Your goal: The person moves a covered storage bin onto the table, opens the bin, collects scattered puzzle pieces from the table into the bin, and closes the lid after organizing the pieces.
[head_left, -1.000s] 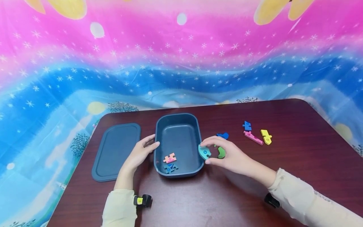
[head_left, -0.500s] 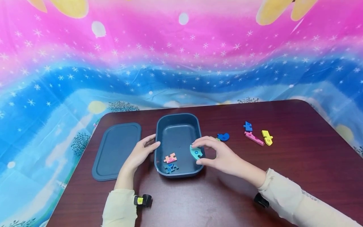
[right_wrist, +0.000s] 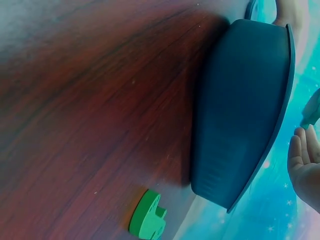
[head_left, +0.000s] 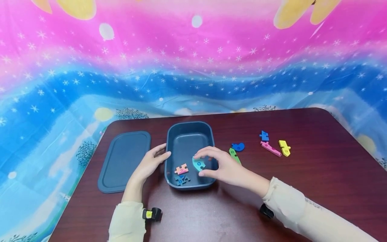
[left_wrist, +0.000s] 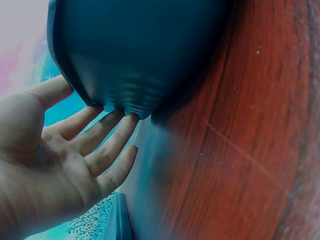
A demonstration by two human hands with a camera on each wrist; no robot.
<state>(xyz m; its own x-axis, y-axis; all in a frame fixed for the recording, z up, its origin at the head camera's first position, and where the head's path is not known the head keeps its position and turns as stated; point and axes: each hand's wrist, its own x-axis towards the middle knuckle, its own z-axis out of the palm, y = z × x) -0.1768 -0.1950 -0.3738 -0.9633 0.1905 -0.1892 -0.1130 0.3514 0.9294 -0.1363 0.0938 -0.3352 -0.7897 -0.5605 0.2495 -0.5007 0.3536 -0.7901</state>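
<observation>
In the head view, my right hand pinches a teal puzzle piece between thumb and fingers, above the inside of a dark blue-grey box. The right wrist view shows the same puzzle piece at its right edge, above the rim. My left hand holds the box's left side. Its thumb reaches over the rim, and the fingertips rest against the outer wall. Inside the box, a peach puzzle piece and a dark blue-green puzzle piece lie at the near left.
The box's lid lies flat at the left. Right of the box are a green piece and a blue piece. Farther right lie a small blue piece, a pink piece and a yellow piece on the table.
My right hand has carried the teal puzzle piece leftward, from beside the box's right rim to over its inside. The green piece has come into fuller view. My left hand stays put.
</observation>
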